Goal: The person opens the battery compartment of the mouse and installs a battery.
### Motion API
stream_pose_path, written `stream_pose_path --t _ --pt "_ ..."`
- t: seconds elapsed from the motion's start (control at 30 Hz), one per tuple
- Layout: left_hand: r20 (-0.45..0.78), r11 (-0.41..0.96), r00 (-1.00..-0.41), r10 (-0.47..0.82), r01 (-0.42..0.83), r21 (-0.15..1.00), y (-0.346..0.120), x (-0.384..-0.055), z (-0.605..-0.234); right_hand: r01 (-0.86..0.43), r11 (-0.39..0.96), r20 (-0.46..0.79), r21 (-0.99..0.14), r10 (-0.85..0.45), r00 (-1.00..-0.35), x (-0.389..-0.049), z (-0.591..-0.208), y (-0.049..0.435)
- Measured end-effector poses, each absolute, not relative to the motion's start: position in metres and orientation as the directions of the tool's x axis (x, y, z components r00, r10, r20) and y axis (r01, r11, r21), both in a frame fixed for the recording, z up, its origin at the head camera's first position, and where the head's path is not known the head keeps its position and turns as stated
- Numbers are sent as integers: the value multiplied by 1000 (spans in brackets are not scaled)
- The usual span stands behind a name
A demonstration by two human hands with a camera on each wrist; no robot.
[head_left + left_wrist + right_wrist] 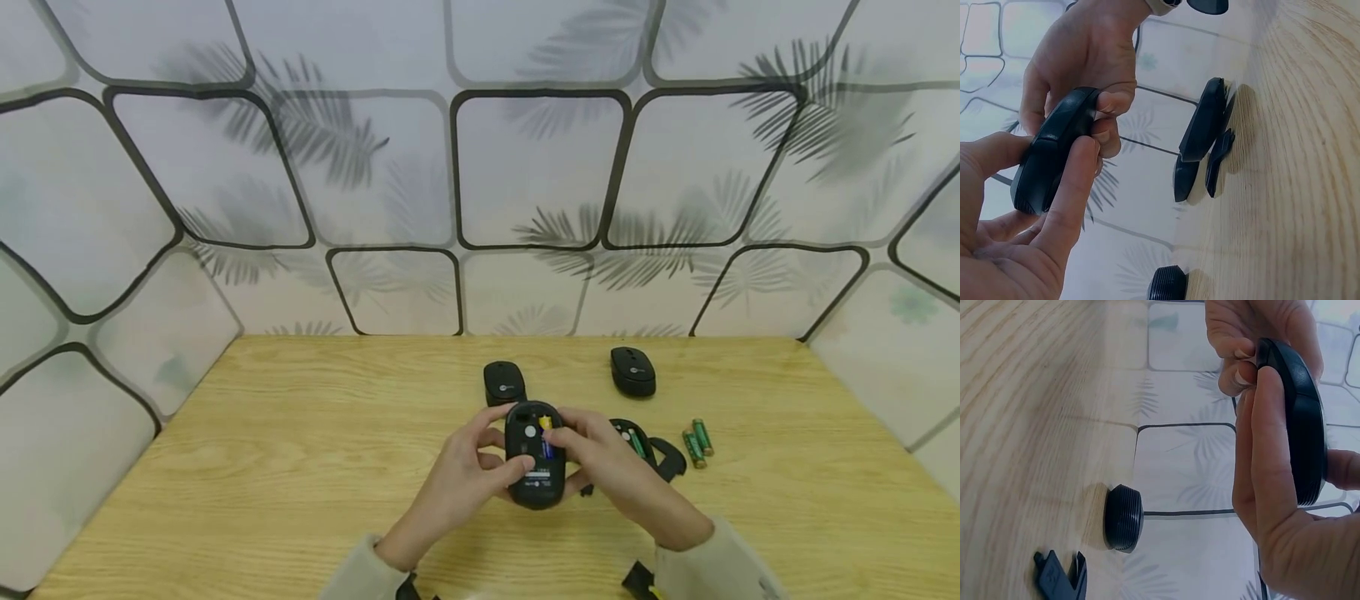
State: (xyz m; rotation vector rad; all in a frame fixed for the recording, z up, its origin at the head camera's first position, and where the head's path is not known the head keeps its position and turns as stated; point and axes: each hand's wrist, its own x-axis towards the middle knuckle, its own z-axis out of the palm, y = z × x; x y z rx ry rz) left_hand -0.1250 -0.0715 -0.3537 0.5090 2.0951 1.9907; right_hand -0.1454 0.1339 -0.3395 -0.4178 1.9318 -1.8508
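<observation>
A black computer mouse (536,493) is held up over the table, its underside facing the head camera and its battery bay uncovered. Inside the bay lies a yellow-and-blue battery (547,425). My left hand (467,467) grips the mouse by its left side, thumb across the lower underside. From the other side my right hand (606,460) holds it, thumb on the battery and fingers beneath the shell. Both wrist views show the mouse edge-on, with fingers along its top shell (1054,140).
Behind the hands stand two black mice, one at centre (504,380) and one farther right (633,372). Partly behind my right hand is an upturned mouse (624,427) with a green battery inside. Beside it are a black cover (670,458) and two loose green batteries (693,448).
</observation>
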Motion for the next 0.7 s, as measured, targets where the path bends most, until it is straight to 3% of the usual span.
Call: stream_pose_path --t 0.43,0.7 --pt "99 55 -916 389 130 990 -72 -123 -356 60 97 -100 -993 -489 -866 -144 -344 131" --pt "112 139 -905 409 183 973 -73 -126 -357 54 98 -95 -994 -480 -872 -145 -350 129"
